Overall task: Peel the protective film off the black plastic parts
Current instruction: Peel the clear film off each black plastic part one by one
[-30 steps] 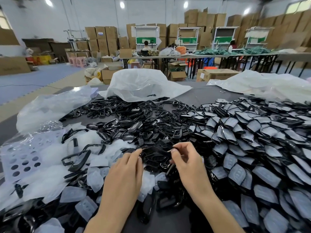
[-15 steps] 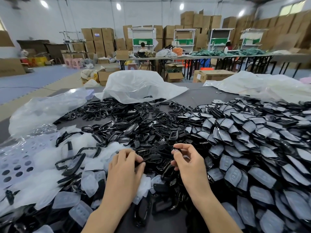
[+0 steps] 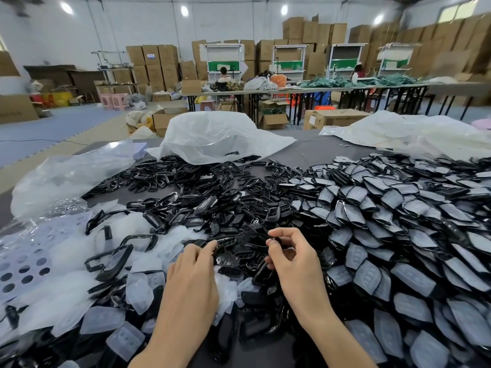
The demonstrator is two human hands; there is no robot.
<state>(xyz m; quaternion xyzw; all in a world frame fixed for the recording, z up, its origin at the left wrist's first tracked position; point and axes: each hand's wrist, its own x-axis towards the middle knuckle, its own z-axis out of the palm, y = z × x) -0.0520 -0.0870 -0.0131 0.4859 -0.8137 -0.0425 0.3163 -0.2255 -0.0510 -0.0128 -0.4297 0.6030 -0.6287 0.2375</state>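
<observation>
My left hand (image 3: 192,277) lies low on the pile, its fingertips closed on a black plastic part (image 3: 225,245) with holes; the thumb is hidden. My right hand (image 3: 292,264) is raised just right of it and pinches a small black edge (image 3: 275,238) between thumb and forefinger. To the right spreads a large heap of black parts still wearing cloudy film (image 3: 398,235). Bare black parts (image 3: 212,203) are heaped in the middle, beyond my hands. Loose peeled films (image 3: 66,288) lie in a pale drift on the left.
The grey table (image 3: 318,151) carries a crumpled white plastic bag (image 3: 218,136) at the back, a clear bag (image 3: 69,176) at the left and another (image 3: 425,134) at the back right. A purple perforated sheet (image 3: 24,264) lies at the left edge. Cardboard boxes and worktables stand behind.
My hands have drawn apart. The right hand rose slightly with its pinch, and the left hand's fingers stretched forward onto the pile.
</observation>
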